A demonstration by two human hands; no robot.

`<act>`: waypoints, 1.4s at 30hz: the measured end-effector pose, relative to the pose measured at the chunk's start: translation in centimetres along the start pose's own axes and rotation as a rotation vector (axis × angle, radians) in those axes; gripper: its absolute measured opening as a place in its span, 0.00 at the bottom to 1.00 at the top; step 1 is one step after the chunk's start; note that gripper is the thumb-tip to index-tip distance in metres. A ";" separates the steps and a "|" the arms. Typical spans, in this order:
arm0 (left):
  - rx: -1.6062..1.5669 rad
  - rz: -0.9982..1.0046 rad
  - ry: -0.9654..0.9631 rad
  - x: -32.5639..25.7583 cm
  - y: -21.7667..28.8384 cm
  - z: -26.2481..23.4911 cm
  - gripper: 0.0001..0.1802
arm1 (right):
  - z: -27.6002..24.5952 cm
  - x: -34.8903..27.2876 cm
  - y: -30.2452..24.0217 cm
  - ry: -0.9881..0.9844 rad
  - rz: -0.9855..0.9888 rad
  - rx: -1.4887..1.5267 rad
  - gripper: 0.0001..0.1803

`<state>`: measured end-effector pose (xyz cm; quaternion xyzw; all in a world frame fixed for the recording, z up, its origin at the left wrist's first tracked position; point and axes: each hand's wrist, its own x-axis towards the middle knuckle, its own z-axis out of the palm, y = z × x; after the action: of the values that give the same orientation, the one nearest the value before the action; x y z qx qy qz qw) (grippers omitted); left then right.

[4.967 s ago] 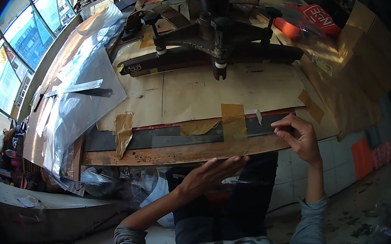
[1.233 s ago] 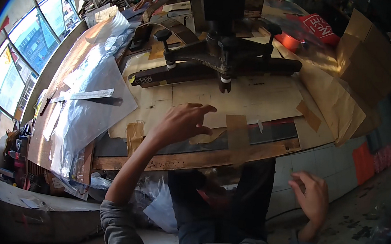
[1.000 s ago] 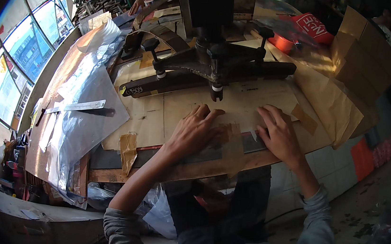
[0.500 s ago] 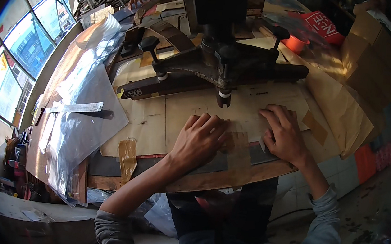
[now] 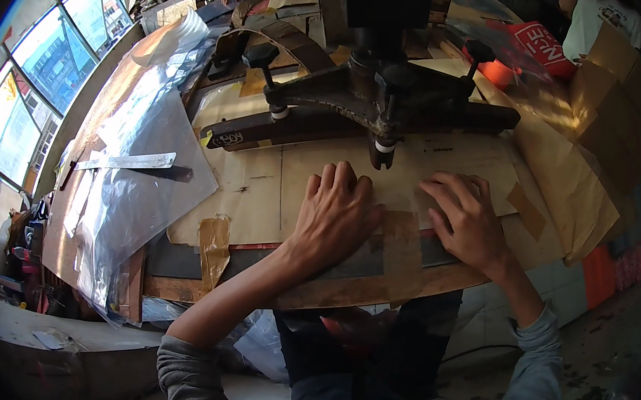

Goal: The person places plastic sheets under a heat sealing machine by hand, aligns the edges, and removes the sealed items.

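A tan flat board lies in front of me, fixed at its near edge by a brown tape strip and a wider brown tape strip. My left hand rests on the board left of the wider strip, knuckles up and fingers curled; its fingertips are hidden, and so is anything in them. Right of that strip, my right hand touches the board with bent, separated fingers, the thumb apart and nothing visible between them. A black metal machine head with a crossbar stands just beyond both hands.
A steel ruler lies on clear plastic sheeting at left. Brown paper covers the right side, near an orange container and a red bag. A person in a white shirt is at far right.
My view has shifted slightly, so the machine and board appear further right. A small pale piece beside my right thumb no longer shows. Both hands stay near the wider tape strip.
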<state>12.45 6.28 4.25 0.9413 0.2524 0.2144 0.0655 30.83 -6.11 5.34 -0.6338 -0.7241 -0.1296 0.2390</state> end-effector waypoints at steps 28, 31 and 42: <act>-0.837 0.074 -0.690 -6.1 -4.1 -8.4 0.51 | -0.1 -0.4 -0.9 0.199 -0.634 -0.185 0.06; -0.619 0.069 -0.696 -6.1 -2.9 -8.2 0.41 | -3.0 -2.7 -3.5 0.139 -0.665 -0.174 0.06; 0.026 0.159 -0.376 -5.5 -0.7 -4.3 0.41 | -12.8 -6.6 -8.1 -0.548 -0.369 0.397 0.20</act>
<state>5.97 4.12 5.91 0.9825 0.1631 0.0362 0.0822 25.73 -19.41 13.82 -0.4452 -0.8741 0.1466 0.1276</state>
